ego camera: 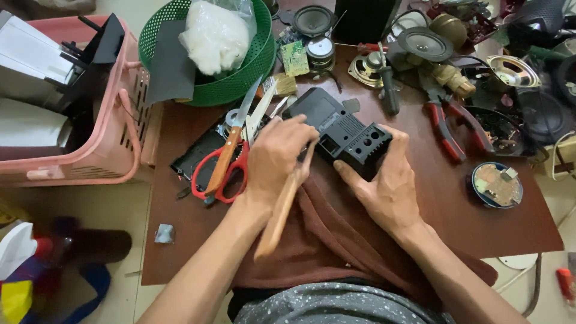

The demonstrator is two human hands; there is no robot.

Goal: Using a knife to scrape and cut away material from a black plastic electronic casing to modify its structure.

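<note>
A black plastic casing (345,133) with several round holes in its end lies on a dark red cloth (324,237) over my lap and the table edge. My right hand (387,183) grips its near right corner. My left hand (273,159) holds a tool with a long wooden handle (280,210); its tip meets the casing's left side, hidden by my fingers. Red-handled scissors (225,171) and a wooden-handled knife (231,141) lie just left of my left hand.
A brown table (444,204) carries red pliers (447,129), a screwdriver (388,90), loose speakers (426,43), a round circuit board (497,185) and a green basket (237,72). A pink basket (99,129) stands at the left.
</note>
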